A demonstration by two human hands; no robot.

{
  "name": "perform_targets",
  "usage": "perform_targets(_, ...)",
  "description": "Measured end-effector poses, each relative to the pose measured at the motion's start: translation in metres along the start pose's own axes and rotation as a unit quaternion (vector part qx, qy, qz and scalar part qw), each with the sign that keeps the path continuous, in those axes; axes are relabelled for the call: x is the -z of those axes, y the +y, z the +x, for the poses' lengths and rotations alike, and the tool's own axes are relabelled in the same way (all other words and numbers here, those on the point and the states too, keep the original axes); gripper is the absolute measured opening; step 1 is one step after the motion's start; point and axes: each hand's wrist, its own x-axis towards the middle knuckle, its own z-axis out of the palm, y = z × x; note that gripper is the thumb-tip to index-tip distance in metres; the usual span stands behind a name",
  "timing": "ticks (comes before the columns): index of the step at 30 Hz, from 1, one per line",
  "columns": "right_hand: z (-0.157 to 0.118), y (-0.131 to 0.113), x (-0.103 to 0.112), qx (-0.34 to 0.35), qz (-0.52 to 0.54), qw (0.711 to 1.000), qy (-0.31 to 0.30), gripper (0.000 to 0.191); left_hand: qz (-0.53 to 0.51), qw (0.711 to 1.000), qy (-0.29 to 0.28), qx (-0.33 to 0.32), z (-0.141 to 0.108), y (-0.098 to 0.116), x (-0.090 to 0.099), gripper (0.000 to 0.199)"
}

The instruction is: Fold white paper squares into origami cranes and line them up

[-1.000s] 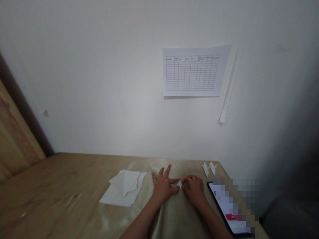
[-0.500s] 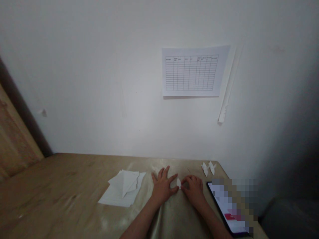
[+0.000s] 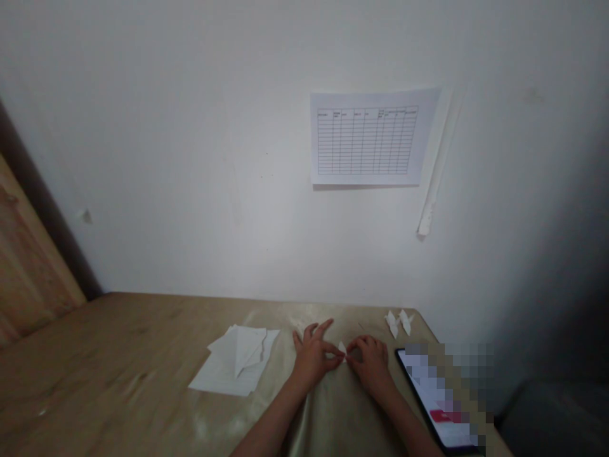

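We had both hands on one small white paper piece [image 3: 342,347], low on the table [image 3: 143,374], a bit right of centre. Left hand [image 3: 310,357]: thumb and index finger pinched on its left side, other fingers fanned up and away. Right hand [image 3: 373,358]: thumb and index pinched on the right side, other fingers curled in. Tips nearly met across it; we couldn't tell if they touched.

Why that grip: piece was tiny, so fingertips only. Two-sided pinch probably kept it from sliding while creases were worked. Fanned left fingers likely just cleared the view. Forearms came in from the near edge, one each side, which looked steady.

Layout: stack [image 3: 221,378] sat left of the left hand, a creased sheet [image 3: 249,348] on top, presumably in easy reach. Two folded figures [image 3: 398,322] stood off at the far right corner, side by side, likely out of the way. Phone [image 3: 431,392] lay face up beside the right forearm, screen lit, maybe for glancing at; part was pixelated.

Look of the piece: white, pointed at the top, seemingly folded. Lower part hidden by fingertips; layers too small for us to make out.
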Motion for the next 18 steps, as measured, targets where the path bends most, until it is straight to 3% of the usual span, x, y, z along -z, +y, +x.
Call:
perform_targets(9,0.0000,-0.0008,0.0016,-0.004,0.000,1.000,-0.004,0.018,0.018,0.999,-0.034,0.024,0.0032,-0.0011,0.0063,0.033)
perform_targets(18,-0.0003,-0.0022,0.0025,-0.013,0.005,1.000,-0.010,0.021,0.050,0.998,-0.022,0.024,0.0066,-0.0084,-0.0023,0.047)
